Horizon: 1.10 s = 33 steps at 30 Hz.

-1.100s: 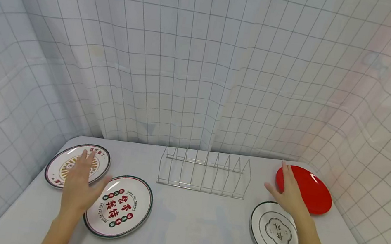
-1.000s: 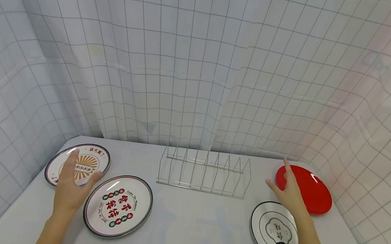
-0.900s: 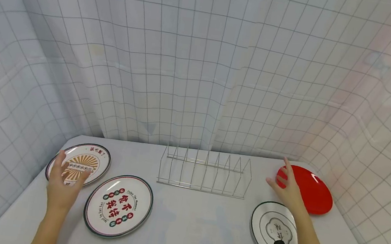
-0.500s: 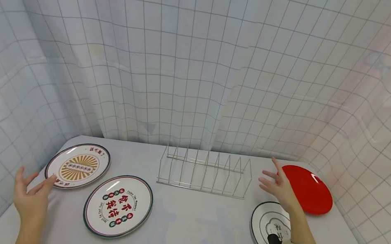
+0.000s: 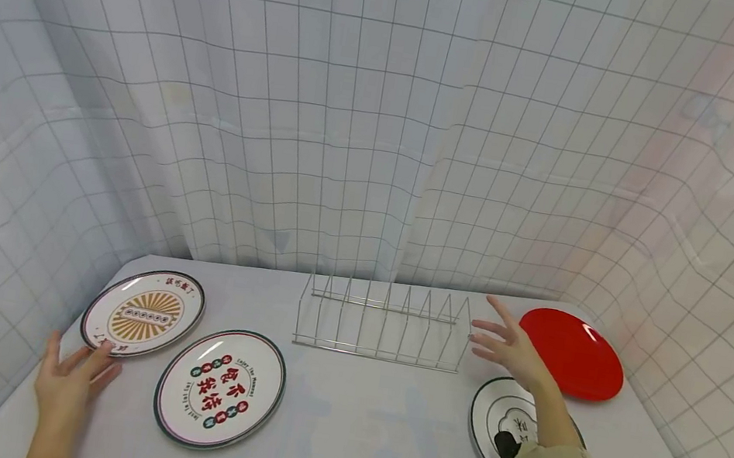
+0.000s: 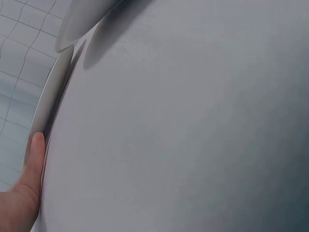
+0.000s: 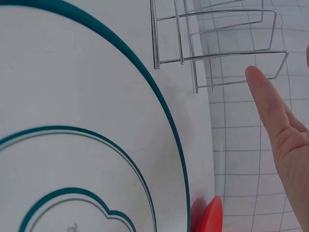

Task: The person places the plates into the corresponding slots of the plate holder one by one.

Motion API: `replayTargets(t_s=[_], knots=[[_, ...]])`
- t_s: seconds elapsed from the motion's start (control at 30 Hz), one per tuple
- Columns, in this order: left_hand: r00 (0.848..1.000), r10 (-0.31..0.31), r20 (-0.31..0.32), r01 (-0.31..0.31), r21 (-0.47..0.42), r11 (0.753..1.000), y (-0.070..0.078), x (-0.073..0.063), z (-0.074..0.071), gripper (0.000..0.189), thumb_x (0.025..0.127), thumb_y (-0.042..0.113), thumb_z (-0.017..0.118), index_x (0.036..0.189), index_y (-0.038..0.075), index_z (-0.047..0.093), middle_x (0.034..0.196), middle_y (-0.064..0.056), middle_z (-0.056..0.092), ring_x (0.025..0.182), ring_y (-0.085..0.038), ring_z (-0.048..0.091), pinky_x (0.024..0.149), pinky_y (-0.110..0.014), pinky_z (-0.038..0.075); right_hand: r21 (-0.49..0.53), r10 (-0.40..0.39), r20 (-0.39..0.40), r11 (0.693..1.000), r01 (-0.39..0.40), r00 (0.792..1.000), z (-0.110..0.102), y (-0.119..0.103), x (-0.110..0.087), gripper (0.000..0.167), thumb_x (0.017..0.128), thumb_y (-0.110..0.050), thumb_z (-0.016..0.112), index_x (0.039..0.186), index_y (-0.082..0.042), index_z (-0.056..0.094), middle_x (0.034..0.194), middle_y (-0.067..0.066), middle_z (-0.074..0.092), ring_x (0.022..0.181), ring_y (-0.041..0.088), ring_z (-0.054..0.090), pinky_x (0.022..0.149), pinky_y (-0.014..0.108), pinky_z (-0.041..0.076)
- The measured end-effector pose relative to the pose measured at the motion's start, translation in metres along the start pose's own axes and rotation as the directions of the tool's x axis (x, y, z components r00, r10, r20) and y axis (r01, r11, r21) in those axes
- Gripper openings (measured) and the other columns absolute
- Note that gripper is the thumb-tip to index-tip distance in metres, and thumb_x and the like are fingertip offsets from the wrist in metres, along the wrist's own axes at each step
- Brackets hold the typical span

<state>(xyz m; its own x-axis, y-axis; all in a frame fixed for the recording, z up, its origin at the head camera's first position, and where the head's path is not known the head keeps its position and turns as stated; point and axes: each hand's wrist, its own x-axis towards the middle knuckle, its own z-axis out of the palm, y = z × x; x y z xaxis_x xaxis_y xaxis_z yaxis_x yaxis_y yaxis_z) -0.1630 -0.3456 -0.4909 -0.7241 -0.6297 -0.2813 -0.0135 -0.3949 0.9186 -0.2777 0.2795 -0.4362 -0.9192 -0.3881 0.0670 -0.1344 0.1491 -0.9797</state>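
Note:
My left hand [image 5: 67, 382] is at the near-left rim of a white plate with a gold sunburst print [image 5: 146, 315]. In the left wrist view, one straight finger [image 6: 36, 150] lies along that plate's edge; the other fingers are out of that view. My right hand [image 5: 515, 351] hovers with spread fingers just right of a wire plate rack [image 5: 381, 331], holding nothing. Below that forearm lies a white plate with dark rings [image 5: 487, 426], partly covered by the sleeve. The right wrist view shows a fingertip before the rack's end wires [image 7: 241, 52].
A white plate with red lettering [image 5: 221, 388] lies right of the sunburst plate. At the back right is a red plate [image 5: 571, 355]. Grid-patterned white curtains [image 5: 379, 145] enclose the white table [image 5: 366, 432] at the back and both sides.
My left hand has moved left and toward me from above the sunburst plate, then up to its near rim. My right hand has shifted left from the red plate toward the rack.

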Motion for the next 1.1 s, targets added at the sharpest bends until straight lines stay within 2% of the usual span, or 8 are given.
replayTargets(t_s=[0.13, 0.33, 0.43, 0.67, 0.8, 0.93, 1.0, 1.1], knots=[[0.998, -0.016, 0.055, 0.018, -0.030, 0.999, -0.005, 0.006, 0.000, 0.096, 0.076, 0.016, 0.073, 0.142, 0.046, 0.009, 0.147, -0.015, 0.015, 0.068, -0.011, 0.065, 0.069, -0.028, 0.056, -0.006, 0.009, 0.041, 1.000, -0.009, 0.999, 0.004, -0.003, 0.003, 0.074, 0.092, -0.008, 0.054, 0.148, -0.024, 0.009, 0.136, 0.028, 0.034, 0.115, 0.041, 0.049, 0.087, 0.040, 0.049], [0.995, -0.035, 0.094, 0.032, 0.030, 0.999, -0.004, 0.010, 0.004, 0.092, 0.081, 0.016, 0.068, 0.142, 0.046, 0.005, 0.153, -0.007, 0.000, 0.063, -0.010, 0.065, 0.067, -0.028, 0.056, -0.026, 0.021, 0.070, 0.999, -0.019, 0.997, 0.004, 0.002, 0.008, 0.071, 0.092, -0.010, 0.054, 0.148, -0.024, 0.012, 0.135, 0.030, 0.035, 0.112, 0.035, 0.052, 0.088, 0.040, 0.049], [0.996, -0.037, 0.079, 0.030, 0.092, 0.995, -0.006, 0.014, 0.007, 0.091, 0.083, 0.016, 0.065, 0.143, 0.043, 0.003, 0.153, -0.003, -0.008, 0.061, -0.005, 0.064, 0.068, -0.026, 0.055, -0.036, 0.036, 0.067, 0.999, -0.034, 0.997, 0.003, 0.004, 0.008, 0.069, 0.092, -0.011, 0.053, 0.148, -0.023, 0.013, 0.135, 0.032, 0.034, 0.113, 0.037, 0.052, 0.089, 0.039, 0.049], [0.998, -0.001, 0.056, -0.014, 0.269, 0.963, -0.008, 0.017, 0.013, 0.078, 0.091, 0.014, 0.053, 0.147, 0.027, 0.000, 0.150, -0.014, 0.005, 0.058, 0.001, 0.061, 0.070, -0.021, 0.054, -0.059, 0.059, 0.072, 0.997, -0.055, 0.996, 0.006, 0.004, 0.009, 0.063, 0.093, -0.015, 0.052, 0.147, -0.018, 0.019, 0.135, 0.030, 0.036, 0.115, 0.040, 0.049, 0.092, 0.040, 0.047], [0.999, 0.015, 0.051, -0.030, 0.318, 0.948, -0.009, 0.018, 0.015, 0.076, 0.093, 0.009, 0.048, 0.147, 0.022, -0.004, 0.151, -0.016, 0.002, 0.056, 0.004, 0.058, 0.071, -0.020, 0.054, -0.053, 0.071, 0.065, 0.996, -0.067, 0.995, 0.007, 0.004, 0.009, 0.060, 0.095, -0.013, 0.049, 0.146, -0.011, 0.018, 0.135, 0.029, 0.038, 0.114, 0.039, 0.050, 0.093, 0.040, 0.046], [0.999, 0.015, 0.042, -0.029, 0.352, 0.936, -0.010, 0.021, 0.016, 0.077, 0.093, 0.005, 0.048, 0.147, 0.021, -0.005, 0.152, -0.012, -0.005, 0.056, 0.008, 0.055, 0.073, -0.018, 0.053, -0.058, 0.084, 0.063, 0.995, -0.080, 0.995, 0.008, 0.006, 0.010, 0.058, 0.096, -0.014, 0.047, 0.146, -0.011, 0.018, 0.134, 0.027, 0.039, 0.114, 0.036, 0.052, 0.093, 0.038, 0.046], [0.999, 0.022, 0.036, -0.034, 0.379, 0.925, -0.011, 0.022, 0.016, 0.078, 0.092, 0.005, 0.049, 0.146, 0.021, -0.005, 0.152, -0.009, -0.011, 0.063, 0.010, 0.054, 0.074, -0.016, 0.052, -0.061, 0.088, 0.063, 0.995, -0.084, 0.994, 0.008, 0.007, 0.011, 0.058, 0.096, -0.015, 0.048, 0.146, -0.012, 0.019, 0.134, 0.026, 0.041, 0.113, 0.034, 0.053, 0.092, 0.038, 0.047], [0.999, 0.036, 0.024, -0.043, 0.398, 0.917, -0.013, 0.023, 0.016, 0.078, 0.092, 0.004, 0.050, 0.146, 0.022, -0.004, 0.152, -0.006, -0.012, 0.075, 0.011, 0.052, 0.077, -0.014, 0.049, -0.066, 0.084, 0.067, 0.995, -0.080, 0.994, 0.008, 0.008, 0.013, 0.058, 0.096, -0.017, 0.048, 0.146, -0.013, 0.019, 0.133, 0.026, 0.041, 0.112, 0.032, 0.053, 0.092, 0.038, 0.047]])
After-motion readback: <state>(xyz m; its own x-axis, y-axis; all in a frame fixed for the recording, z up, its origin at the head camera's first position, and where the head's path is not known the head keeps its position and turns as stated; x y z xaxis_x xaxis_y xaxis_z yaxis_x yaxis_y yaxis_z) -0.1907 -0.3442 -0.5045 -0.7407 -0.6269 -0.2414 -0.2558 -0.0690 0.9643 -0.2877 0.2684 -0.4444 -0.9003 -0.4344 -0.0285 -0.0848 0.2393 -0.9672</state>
